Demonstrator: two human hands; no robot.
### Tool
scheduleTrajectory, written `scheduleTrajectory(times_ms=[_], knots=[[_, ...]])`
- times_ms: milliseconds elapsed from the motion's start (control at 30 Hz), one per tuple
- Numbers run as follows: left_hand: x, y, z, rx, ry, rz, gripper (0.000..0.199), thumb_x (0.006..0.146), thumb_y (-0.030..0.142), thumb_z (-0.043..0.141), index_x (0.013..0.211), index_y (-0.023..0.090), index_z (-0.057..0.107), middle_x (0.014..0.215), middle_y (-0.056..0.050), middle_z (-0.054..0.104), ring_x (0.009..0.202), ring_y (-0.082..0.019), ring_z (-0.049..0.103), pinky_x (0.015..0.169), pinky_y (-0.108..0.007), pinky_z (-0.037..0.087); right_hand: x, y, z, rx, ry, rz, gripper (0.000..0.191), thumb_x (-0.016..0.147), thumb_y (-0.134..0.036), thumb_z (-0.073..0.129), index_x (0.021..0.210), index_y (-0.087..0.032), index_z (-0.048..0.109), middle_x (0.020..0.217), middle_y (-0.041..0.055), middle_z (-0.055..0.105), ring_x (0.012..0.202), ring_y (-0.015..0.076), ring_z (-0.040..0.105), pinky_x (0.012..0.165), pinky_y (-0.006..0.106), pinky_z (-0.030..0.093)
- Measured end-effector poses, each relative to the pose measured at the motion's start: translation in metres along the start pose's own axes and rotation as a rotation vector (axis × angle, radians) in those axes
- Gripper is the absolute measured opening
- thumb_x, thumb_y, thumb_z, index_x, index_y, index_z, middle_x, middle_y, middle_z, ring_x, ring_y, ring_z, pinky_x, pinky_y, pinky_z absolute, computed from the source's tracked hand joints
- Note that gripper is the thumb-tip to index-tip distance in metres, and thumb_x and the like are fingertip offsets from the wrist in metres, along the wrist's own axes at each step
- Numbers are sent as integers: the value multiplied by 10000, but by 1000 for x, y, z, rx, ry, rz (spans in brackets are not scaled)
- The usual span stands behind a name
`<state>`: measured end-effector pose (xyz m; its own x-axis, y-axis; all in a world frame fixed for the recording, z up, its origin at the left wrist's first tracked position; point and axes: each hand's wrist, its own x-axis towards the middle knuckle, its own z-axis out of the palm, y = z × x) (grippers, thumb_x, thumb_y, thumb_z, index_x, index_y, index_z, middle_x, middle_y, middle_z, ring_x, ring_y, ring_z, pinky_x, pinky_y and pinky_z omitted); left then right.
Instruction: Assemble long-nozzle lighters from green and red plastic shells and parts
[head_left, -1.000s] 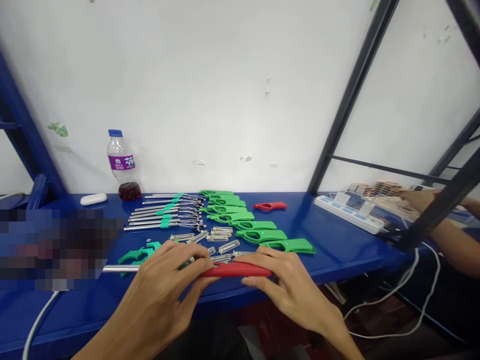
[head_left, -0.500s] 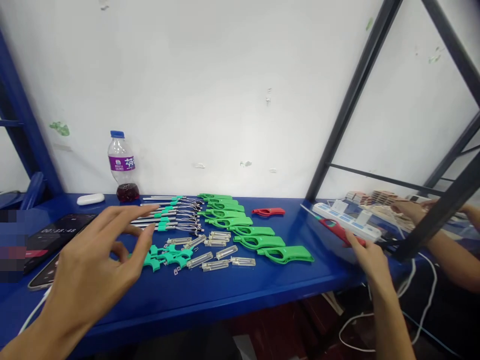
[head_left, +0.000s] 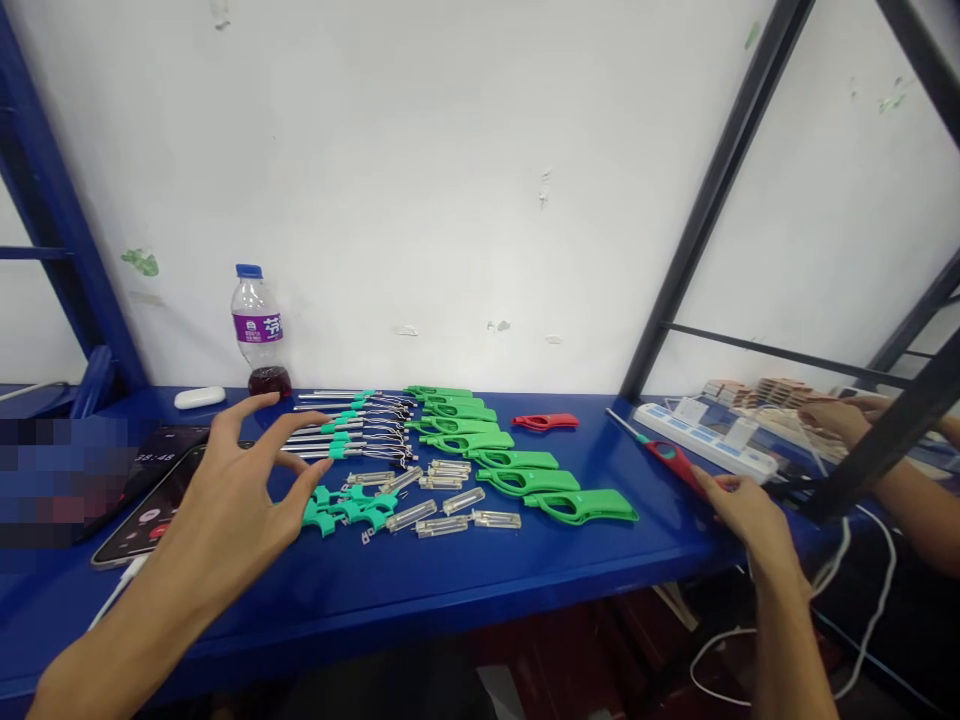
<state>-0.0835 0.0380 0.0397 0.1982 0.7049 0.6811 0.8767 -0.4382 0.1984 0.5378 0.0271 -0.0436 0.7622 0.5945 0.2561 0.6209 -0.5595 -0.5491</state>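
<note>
Red lighter [head_left: 681, 467]: 1; red handle [head_left: 559, 421]: 1; green handles [head_left: 604, 504]: about 8

Head-worn view, facing forward, down over tabletop [head_left: 480, 562]

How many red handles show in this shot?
2. One red handle lies on the blue table, right of the far green handles; the second red handle, fitted with a metal rod, is at the right hand's fingers.
</note>
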Motion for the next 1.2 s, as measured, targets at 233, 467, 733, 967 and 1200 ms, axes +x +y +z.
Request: scheduleTrajectory(times_ms=[233, 467, 733, 967, 1200], knots=[[0, -9, 8, 58, -98, -133, 393, 991, 494, 369, 1094, 293, 690, 1303, -66, 623, 906, -281, 716, 795, -441, 574, -25, -26, -15, -82, 209, -105, 625, 907, -645, 411, 1174, -156, 695, 998, 279, 761, 969, 521, 709, 742, 616, 539], [43, -20, 17, 263, -568, -15, 373, 965, 334, 425, 1236, 268, 674, 1308, -111, 674, 1232, -343, 628, 942, -454, 539, 6, -153, 19, -36, -238, -808, 469, 857, -547, 666, 1250, -300, 735, 1367, 85, 703, 1248, 374, 644, 1059, 475, 492], [64, -58, 40, 303, -698, 31, 420, 846, 183, 607, 1253, 258, 680, 1247, -113, 734, 1157, -316, 693, 897, -380, 557, 46, -199, 80, -123, -721, -1003, 382, 966, -398, 717, 1280, -186, 669, 1301, 96, 684, 1119, 274, 686, 962, 458, 580], [64, -73, 51, 306, -675, 144, 304, 902, 156, 553, 1170, 246, 665, 1141, -113, 737, 1058, -294, 709, 822, -357, 546, 44, -188, 73, -137, -623, -984, 302, 912, -426, 736, 1086, -180, 733, 1094, 85, 762, 1002, 271, 714, 909, 399, 563], [54, -77, 53, 352, -610, 207, 368, 951, 108, 446, 1265, 220, 602, 1230, -158, 634, 1031, -299, 699, 800, -371, 537, -7, -187, 5, 22, -406, -1042, 475, 913, -630, 603, 1145, -227, 705, 1210, 118, 747, 1090, 321, 687, 909, 374, 518]])
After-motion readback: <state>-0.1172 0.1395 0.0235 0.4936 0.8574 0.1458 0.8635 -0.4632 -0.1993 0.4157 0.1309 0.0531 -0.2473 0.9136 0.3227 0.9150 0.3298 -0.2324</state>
